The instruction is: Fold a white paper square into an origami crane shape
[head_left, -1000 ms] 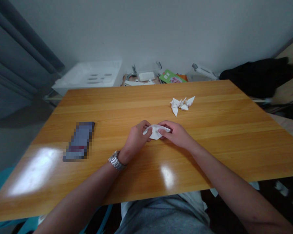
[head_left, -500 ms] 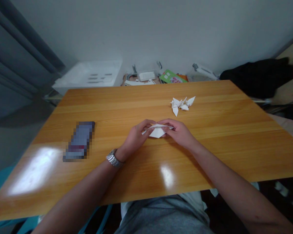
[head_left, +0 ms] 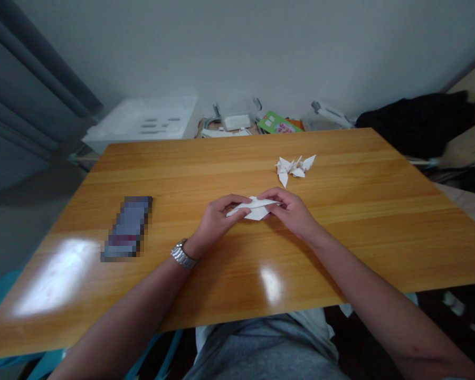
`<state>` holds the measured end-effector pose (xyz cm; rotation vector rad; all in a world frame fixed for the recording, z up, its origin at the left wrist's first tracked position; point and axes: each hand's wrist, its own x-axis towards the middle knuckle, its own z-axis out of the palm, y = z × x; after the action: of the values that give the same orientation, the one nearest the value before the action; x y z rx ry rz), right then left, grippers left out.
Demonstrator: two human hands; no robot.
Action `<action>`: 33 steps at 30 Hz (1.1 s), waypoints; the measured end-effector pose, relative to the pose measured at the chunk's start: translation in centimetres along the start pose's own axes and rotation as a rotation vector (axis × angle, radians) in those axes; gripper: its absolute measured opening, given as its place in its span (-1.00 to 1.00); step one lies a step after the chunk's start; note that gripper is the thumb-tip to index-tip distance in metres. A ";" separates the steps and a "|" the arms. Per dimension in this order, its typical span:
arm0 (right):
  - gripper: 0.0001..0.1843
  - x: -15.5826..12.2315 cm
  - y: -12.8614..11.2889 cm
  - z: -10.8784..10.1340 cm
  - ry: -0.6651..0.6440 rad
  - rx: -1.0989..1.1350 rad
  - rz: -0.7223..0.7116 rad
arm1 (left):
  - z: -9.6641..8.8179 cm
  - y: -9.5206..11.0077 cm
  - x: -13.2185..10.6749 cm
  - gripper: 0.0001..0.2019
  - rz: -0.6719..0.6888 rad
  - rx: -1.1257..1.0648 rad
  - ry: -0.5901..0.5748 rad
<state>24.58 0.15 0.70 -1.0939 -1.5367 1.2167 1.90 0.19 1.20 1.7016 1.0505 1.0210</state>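
flat dark object: lying on the table well to the left of both hands, blurred out, nothing touching it.
wristwatch: sitting on the left wrist, metal band.
left hand: closing thumb and fingertips on the left tip of the folded paper; the fingers are curling tight, with no gap showing at the pinch.
folded paper: sitting mid-table between the two hands, white, narrow and pointed, stretching left to right. Its underside looks to be resting on or just above the wood; I can't tell which.
handling: reading as very light and thin, stiffer along the stacked creases, floppy at single-layer flaps. Likely crushing or tearing under a hard squeeze and sliding easily on the glossy tabletop.
where to hold: judging the pointed ends and the thick folded edges best, with fingertip pinches rather than the palm.
right hand: pinching the right end of the folded paper, fingers bending over the top edge, closed on it.
paper figures: standing further back and right, apart from the hands.
black fabric: lying beyond the far right corner.
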 end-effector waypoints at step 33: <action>-0.73 -0.3 0.1 0.4 0.014 -0.080 0.014 | 1.0 -0.9 0.3 -0.68 -0.069 -0.129 0.004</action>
<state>24.32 -0.18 0.55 -1.1645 -1.5811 1.1631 2.74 0.42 0.10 1.5495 1.0166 1.0264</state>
